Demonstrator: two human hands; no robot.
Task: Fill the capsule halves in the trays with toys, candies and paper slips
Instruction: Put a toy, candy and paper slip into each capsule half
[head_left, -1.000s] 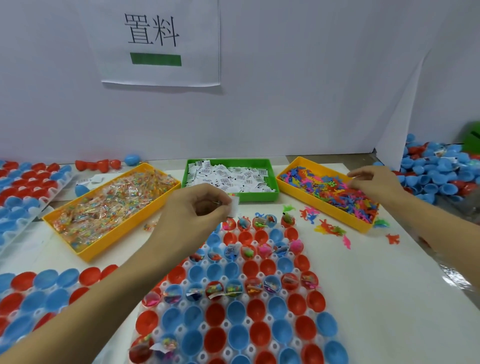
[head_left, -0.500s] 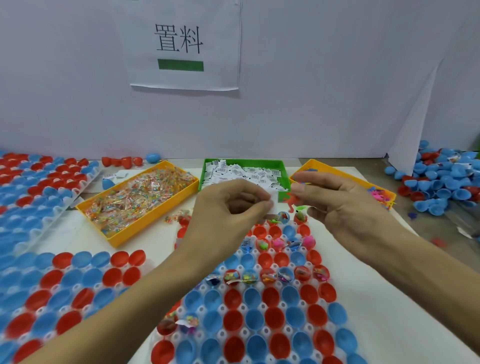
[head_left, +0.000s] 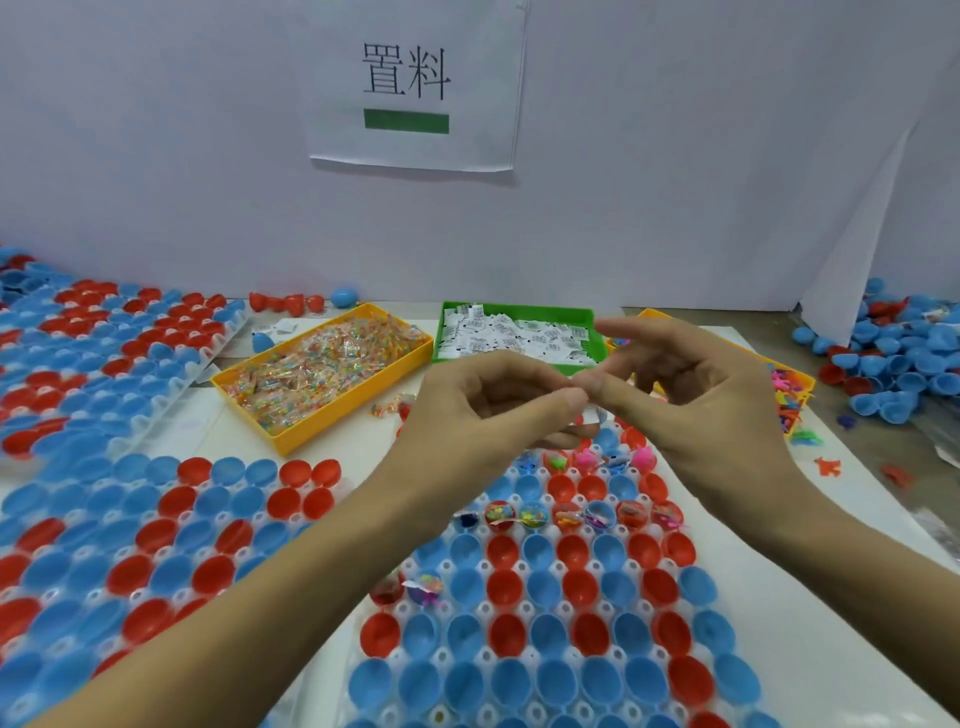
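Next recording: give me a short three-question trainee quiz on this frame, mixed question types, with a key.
1. True or false: the green bin holds paper slips.
2. The candy bin lies to which side of the green bin? A) left B) right
3. Fill in: the left hand and right hand meet above the capsule tray, together pinching a white paper ____.

Key: 1 true; 2 A; 3 slip.

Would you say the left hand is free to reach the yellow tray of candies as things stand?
Probably not yet. The way to the candy tray looks open, with nothing between it and the left hand, but that hand's fingers are pinching paper slips together with the right hand.
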